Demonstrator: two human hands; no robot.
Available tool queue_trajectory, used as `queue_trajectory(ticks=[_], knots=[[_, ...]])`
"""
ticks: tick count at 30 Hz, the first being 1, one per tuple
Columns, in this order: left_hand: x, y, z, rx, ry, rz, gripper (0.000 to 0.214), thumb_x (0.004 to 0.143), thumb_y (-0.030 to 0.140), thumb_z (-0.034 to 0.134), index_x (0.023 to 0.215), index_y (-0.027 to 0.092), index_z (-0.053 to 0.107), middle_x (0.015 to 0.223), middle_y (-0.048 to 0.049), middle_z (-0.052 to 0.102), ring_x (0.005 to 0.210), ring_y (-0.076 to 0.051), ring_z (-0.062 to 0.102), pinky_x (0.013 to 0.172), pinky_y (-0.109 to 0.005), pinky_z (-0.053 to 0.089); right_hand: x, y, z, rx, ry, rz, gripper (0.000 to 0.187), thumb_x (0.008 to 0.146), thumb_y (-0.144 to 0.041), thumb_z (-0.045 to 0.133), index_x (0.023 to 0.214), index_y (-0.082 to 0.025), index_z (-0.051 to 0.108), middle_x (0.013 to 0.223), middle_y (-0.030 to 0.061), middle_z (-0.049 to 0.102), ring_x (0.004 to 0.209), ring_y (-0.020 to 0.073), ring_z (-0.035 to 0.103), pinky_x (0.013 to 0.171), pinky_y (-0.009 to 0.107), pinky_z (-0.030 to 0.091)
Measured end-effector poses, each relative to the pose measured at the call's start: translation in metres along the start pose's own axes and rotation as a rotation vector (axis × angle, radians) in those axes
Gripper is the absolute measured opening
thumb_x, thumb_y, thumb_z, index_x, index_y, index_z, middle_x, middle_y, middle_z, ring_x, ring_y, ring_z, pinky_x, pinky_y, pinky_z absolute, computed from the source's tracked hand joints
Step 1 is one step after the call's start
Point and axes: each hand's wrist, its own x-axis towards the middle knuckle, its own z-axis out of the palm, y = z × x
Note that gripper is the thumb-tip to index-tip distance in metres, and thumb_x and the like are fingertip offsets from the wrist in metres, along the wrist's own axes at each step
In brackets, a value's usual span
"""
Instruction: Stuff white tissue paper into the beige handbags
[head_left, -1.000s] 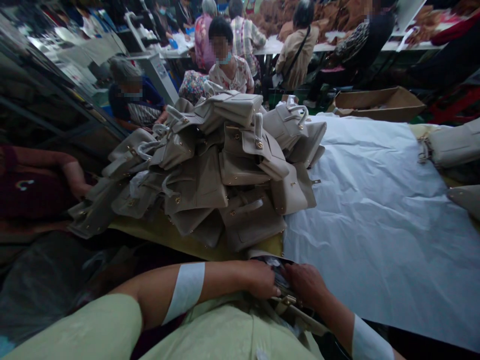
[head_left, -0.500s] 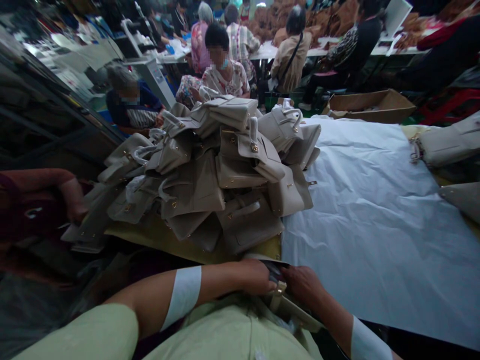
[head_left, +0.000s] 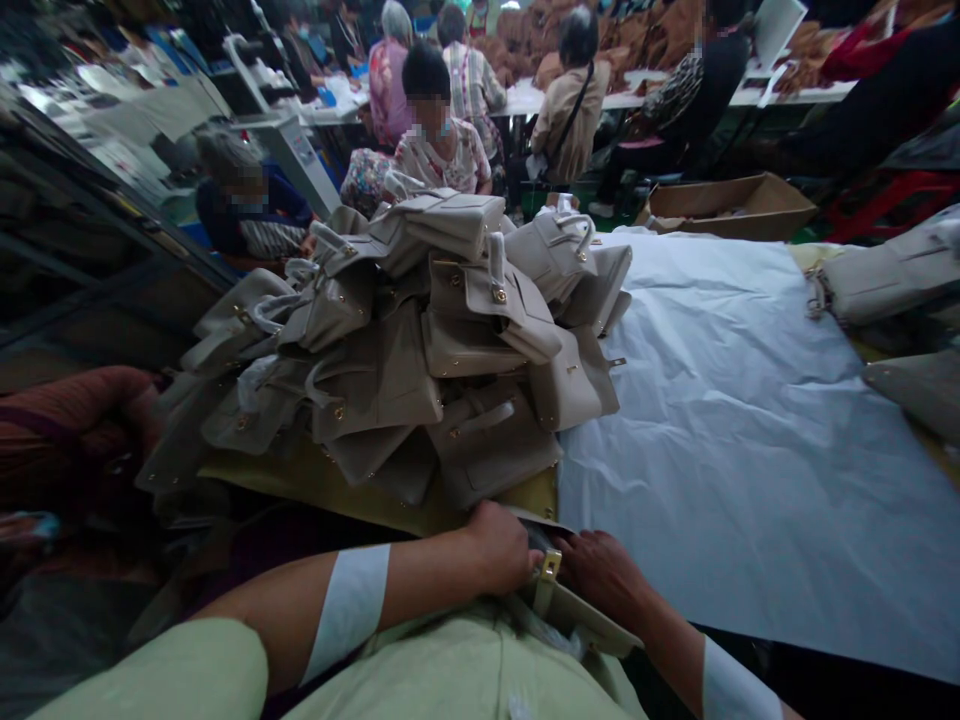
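Note:
A beige handbag [head_left: 592,618] is at the table's near edge, close against my body, with a gold clasp plate on its strap facing up. My left hand [head_left: 501,548] is closed on the bag's left side near its opening. On the other side, my right hand [head_left: 606,568] has its fingers tucked into the opening, so the fingertips are hidden. Some clear plastic shows inside and below the strap. Just beyond my hands lies a large heap of similar beige handbags [head_left: 382,370], several with wrapped handles and gold fittings.
White sheeting [head_left: 712,400] covers the table to the right of the heap. More beige bags [head_left: 892,275] lie at the far right edge. A cardboard box [head_left: 727,205] stands behind the table. A co-worker's arm [head_left: 97,400] is at the left; several people sit further back.
The view has shifted slightly right. The bag's clasp plate has tilted up and shows more plainly between my hands. At the left, the co-worker has turned and their hand is no longer visible on the bags.

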Motion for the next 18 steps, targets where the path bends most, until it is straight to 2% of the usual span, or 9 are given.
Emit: queue_trajectory(ticks=[3,5,6,9,10,12,14,16,18], knots=[[0.004,-0.004,0.012,-0.037,0.173,0.031,0.043,0.110,0.045,0.052,0.108,0.015,0.083,0.106,-0.0196,0.080,0.107,-0.035,0.076,0.087,-0.043,0.061,-0.016,0.012,0.008,-0.089,0.102,-0.139,0.059,0.102,-0.053,0.064,0.149,-0.018,0.064,0.135,0.0135,0.075,0.093,0.0288,0.077,0.079,0.044,0.061],[0.009,-0.010,0.020,-0.122,0.252,0.149,0.037,0.109,0.038,0.053,0.113,0.013,0.081,0.117,-0.0174,0.079,0.113,-0.032,0.075,0.093,-0.040,0.060,-0.029,0.021,0.013,-0.152,0.265,-0.198,0.050,0.103,-0.043,0.066,0.147,-0.020,0.065,0.148,0.0121,0.068,0.098,0.0268,0.076,0.085,0.045,0.062],[0.013,-0.013,0.024,-0.173,0.262,0.233,0.035,0.109,0.035,0.053,0.120,0.013,0.078,0.127,-0.0164,0.077,0.119,-0.030,0.073,0.099,-0.039,0.059,-0.035,0.025,0.017,-0.167,0.353,-0.222,0.042,0.104,-0.039,0.064,0.143,-0.022,0.069,0.150,0.0093,0.068,0.104,0.0263,0.075,0.093,0.046,0.061],[0.027,-0.026,0.027,-0.248,0.129,0.371,0.045,0.111,0.041,0.047,0.134,0.011,0.072,0.140,-0.0173,0.073,0.129,-0.029,0.069,0.105,-0.038,0.057,-0.041,0.034,0.028,-0.123,0.512,-0.282,0.028,0.107,-0.032,0.060,0.131,-0.028,0.074,0.143,-0.0017,0.073,0.130,0.0251,0.067,0.124,0.050,0.041],[0.032,-0.031,0.027,-0.239,0.048,0.376,0.049,0.112,0.043,0.043,0.132,0.011,0.074,0.137,-0.0187,0.074,0.127,-0.031,0.071,0.103,-0.039,0.058,-0.037,0.036,0.032,-0.089,0.522,-0.277,0.027,0.106,-0.031,0.062,0.131,-0.031,0.074,0.139,-0.0042,0.075,0.134,0.0249,0.065,0.130,0.051,0.033],[0.044,-0.038,0.026,-0.204,-0.103,0.351,0.054,0.112,0.043,0.038,0.124,0.009,0.078,0.128,-0.0218,0.077,0.119,-0.034,0.074,0.098,-0.041,0.059,-0.026,0.038,0.040,-0.030,0.481,-0.230,0.029,0.102,-0.030,0.069,0.130,-0.034,0.074,0.131,-0.0058,0.078,0.135,0.0270,0.064,0.132,0.055,0.027],[0.052,-0.041,0.024,-0.176,-0.178,0.351,0.056,0.111,0.042,0.037,0.126,0.007,0.077,0.129,-0.0254,0.076,0.120,-0.036,0.073,0.097,-0.043,0.059,-0.012,0.039,0.045,-0.002,0.382,-0.163,0.029,0.097,-0.027,0.076,0.125,-0.035,0.077,0.122,-0.0042,0.081,0.127,0.0299,0.069,0.129,0.061,0.032],[0.053,-0.042,0.023,-0.185,-0.201,0.325,0.059,0.111,0.044,0.036,0.132,0.004,0.075,0.133,-0.0281,0.073,0.123,-0.038,0.072,0.097,-0.044,0.058,-0.004,0.039,0.046,-0.002,0.309,-0.137,0.025,0.094,-0.025,0.078,0.117,-0.033,0.079,0.114,-0.0028,0.082,0.115,0.0294,0.073,0.120,0.060,0.044],[0.047,-0.041,0.022,-0.239,-0.162,0.293,0.064,0.110,0.049,0.035,0.133,0.004,0.075,0.135,-0.0281,0.072,0.122,-0.039,0.072,0.096,-0.044,0.057,-0.008,0.041,0.041,-0.027,0.373,-0.182,0.019,0.095,-0.025,0.076,0.113,-0.030,0.080,0.112,-0.0016,0.082,0.110,0.0271,0.074,0.114,0.053,0.050]])
